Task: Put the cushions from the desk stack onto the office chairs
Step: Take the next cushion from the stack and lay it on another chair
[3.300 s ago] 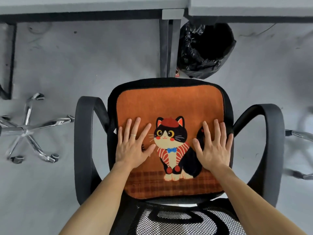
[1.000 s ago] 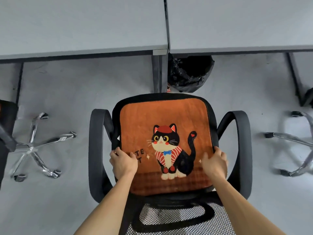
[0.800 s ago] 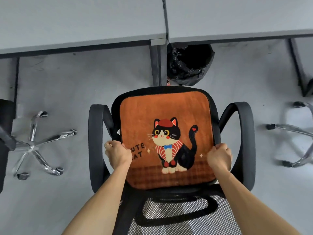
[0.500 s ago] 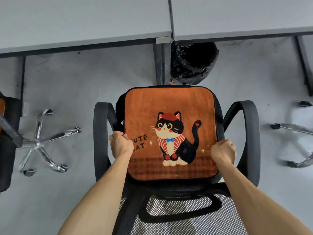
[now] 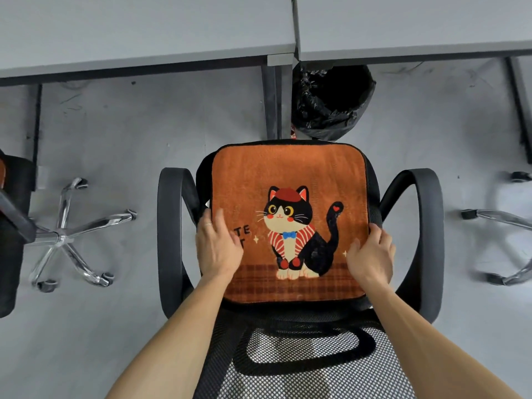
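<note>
An orange cushion printed with a black-and-white cat lies flat on the seat of a black office chair, between its two armrests. My left hand rests on the cushion's left edge with its fingers stretched out, partly covering the printed letters. My right hand lies on the right edge, thumb on top and fingers loose against the side. Neither hand grips the cushion. The chair's mesh backrest is just below my forearms. No cushion stack is in view.
Two grey desks meet ahead, with a black-lined bin under their joint. A chrome chair base stands at left beside a black chair showing a strip of orange. Another chair base is at right.
My hands went from flat on the cushion to fists gripping its side edges, and have now let go and lie open on those edges. The cushion sits slightly further right on the seat.
</note>
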### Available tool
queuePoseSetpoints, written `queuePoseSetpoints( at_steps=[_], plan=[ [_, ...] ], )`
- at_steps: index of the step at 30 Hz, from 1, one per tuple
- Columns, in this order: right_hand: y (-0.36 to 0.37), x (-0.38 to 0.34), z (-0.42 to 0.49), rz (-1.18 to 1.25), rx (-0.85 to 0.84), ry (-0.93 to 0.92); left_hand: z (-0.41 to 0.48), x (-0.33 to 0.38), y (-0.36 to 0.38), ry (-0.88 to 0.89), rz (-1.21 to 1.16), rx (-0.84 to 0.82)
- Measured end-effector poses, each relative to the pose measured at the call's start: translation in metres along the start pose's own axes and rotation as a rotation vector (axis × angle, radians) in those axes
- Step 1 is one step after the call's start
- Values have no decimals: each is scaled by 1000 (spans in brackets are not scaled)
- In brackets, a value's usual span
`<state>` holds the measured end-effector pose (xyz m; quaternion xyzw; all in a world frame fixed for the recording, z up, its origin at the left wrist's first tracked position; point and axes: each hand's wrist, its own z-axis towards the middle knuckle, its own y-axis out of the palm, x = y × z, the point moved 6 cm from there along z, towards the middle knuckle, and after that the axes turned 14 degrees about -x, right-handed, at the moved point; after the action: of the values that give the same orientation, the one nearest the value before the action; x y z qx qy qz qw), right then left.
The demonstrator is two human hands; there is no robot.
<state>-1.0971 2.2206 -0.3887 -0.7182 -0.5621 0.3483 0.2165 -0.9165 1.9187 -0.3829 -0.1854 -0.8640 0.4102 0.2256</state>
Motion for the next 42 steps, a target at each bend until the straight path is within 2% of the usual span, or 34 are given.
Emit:
queuePoseSetpoints(
  at_steps=[3, 7, 16, 19, 24, 31, 33, 42],
  plan=[
    [14, -15, -6, -185, -47, -164, -13, 10, 29, 79, 120, -188],
    [35, -12, 0, -286, -205, -142, -17, 4, 52, 30, 189, -341],
    [22, -13, 0, -275, -405, -143, -16, 9, 45, -34, 222, -488],
    [7, -20, -19, -244, -405, -128, -26, 22, 29, -44, 279, -522],
    [-28, -46, -74, -228, -365, -197, -71, 51, -11, 69, 411, -585],
    [-120, -92, -197, -231, -254, -319, -172, 91, -110, 184, 313, -400],
    [-144, -100, -239, -203, -199, -404, -203, 96, -139, 232, 306, -338],
    [-190, -116, -384, -236, -74, -710, -319, 63, -237, 267, 212, -6]
  ],
)
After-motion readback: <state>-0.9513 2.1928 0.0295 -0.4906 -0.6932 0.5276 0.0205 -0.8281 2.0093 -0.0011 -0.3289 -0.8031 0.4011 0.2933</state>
